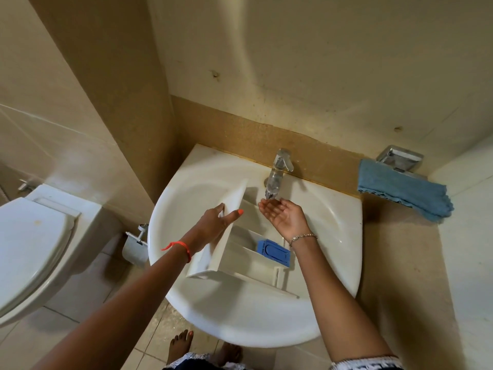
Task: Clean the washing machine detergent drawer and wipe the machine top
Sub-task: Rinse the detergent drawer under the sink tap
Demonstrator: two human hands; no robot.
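The drawer (248,263) lies in the sink (240,329), its long axis running from 10 to 4 o'clock. The left hand (213,222) grips its front panel. The right hand (282,214), cupped open and empty, sits under the tap (276,180), at 12 o'clock from the drawer.

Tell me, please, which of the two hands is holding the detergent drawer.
The left hand, the one with the orange wrist thread, grips the detergent drawer by its front panel; the right hand lies open, palm up, under the tap.

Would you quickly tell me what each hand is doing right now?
Left hand: grips the drawer.
Right hand: open, palm up under the tap, holding nothing.
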